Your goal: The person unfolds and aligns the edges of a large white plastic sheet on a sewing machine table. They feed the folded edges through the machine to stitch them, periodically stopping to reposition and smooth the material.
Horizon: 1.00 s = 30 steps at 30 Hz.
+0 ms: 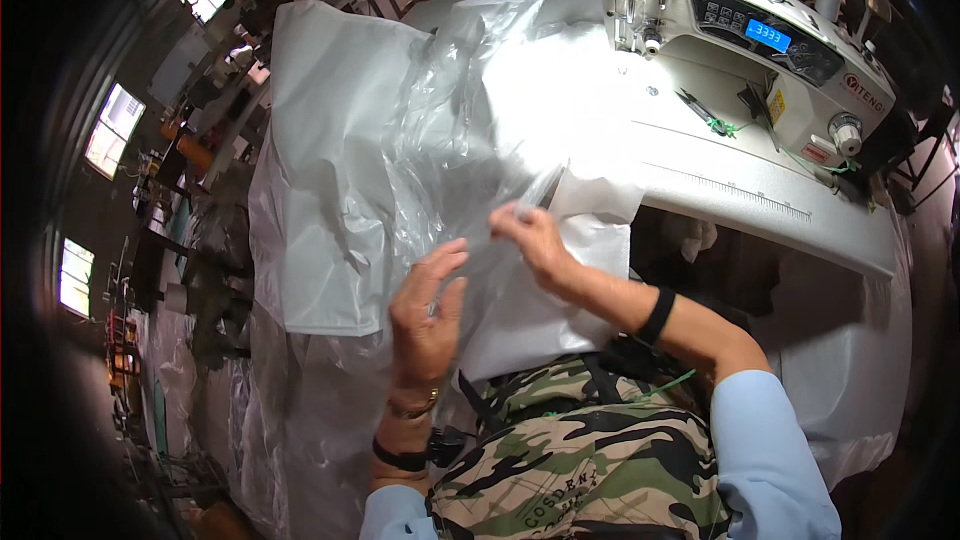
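A sheet of thin clear plastic film point(450, 130) lies crumpled over white fabric pieces point(330, 190) on the sewing table. My right hand point(530, 240) pinches an edge of the clear film between thumb and fingers, just above a white fabric piece point(510, 325) that hangs toward my lap. My left hand point(428, 312) is raised beside it with fingers spread, its fingertips touching the same film. Both wrists wear dark bands.
A white industrial sewing machine point(760, 40) with a blue-lit display stands at the back right on the white table point(760, 200). Small snips point(703, 110) lie on its bed. More clear plastic point(290, 420) hangs down at the left. Dark workshop with windows at far left.
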{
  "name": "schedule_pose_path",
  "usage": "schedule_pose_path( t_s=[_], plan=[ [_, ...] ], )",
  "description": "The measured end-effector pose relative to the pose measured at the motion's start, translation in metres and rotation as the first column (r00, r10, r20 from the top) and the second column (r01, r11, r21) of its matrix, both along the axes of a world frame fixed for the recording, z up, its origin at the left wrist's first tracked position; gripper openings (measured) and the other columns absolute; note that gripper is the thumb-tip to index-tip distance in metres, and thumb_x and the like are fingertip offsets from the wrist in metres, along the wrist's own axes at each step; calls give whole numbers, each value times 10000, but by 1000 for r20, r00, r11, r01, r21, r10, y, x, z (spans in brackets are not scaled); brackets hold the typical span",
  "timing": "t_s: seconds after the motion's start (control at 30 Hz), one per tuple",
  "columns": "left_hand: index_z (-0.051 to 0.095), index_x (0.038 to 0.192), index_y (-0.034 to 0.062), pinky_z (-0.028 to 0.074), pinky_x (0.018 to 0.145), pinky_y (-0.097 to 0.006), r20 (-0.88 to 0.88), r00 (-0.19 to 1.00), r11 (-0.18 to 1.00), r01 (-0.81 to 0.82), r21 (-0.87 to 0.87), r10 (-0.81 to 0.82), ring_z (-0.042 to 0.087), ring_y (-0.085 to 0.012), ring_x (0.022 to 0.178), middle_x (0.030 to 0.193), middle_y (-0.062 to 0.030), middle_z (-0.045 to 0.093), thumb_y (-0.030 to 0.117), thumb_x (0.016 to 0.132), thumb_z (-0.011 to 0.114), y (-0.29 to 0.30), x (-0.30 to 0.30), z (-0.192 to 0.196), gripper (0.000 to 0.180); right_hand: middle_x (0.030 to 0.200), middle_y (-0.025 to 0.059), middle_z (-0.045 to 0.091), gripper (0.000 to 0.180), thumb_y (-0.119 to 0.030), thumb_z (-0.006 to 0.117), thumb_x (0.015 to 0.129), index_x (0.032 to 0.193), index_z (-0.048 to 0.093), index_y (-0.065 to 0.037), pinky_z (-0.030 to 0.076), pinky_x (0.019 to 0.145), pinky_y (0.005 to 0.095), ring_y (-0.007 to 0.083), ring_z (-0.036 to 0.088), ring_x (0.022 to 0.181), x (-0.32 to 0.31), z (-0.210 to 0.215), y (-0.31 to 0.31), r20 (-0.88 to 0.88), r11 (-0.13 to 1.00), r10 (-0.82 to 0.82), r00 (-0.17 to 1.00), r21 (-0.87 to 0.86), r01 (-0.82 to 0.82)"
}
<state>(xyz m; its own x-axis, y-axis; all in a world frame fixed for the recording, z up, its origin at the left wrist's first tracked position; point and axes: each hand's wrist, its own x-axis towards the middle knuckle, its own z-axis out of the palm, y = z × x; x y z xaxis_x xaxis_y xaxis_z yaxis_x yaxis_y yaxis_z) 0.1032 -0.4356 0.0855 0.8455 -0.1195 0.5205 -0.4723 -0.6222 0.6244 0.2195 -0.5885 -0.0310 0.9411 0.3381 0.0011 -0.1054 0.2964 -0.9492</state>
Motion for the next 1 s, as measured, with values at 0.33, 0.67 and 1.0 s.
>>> schedule_pose_path(
  t_s=[0.33,0.67,1.0],
  plan=[
    [679,1109,3,525,900,-389,-593,801,925,279,259,-75,689,-299,1034,1118,-168,714,225,949,645,29,5,-37,276,1093,68,672,342,-305,615,1011,1180,655,-10,454,980,315,163,590,1088,-114,59,-56,24,418,908,418,15,-908],
    [699,1070,36,516,864,-475,-614,719,793,145,592,327,646,-431,971,995,-214,701,272,904,637,226,-28,-190,295,1040,107,695,423,-315,639,987,1236,631,27,515,895,295,156,643,1013,-123,53,-80,-134,734,670,730,-21,-678],
    [699,1062,25,560,801,-397,-646,744,663,398,634,171,708,-314,889,968,-171,728,150,948,603,79,-25,-34,195,950,48,689,171,-164,588,1018,1022,654,-6,519,858,284,115,638,908,-135,52,-96,-251,960,269,930,151,-237]
  ],
)
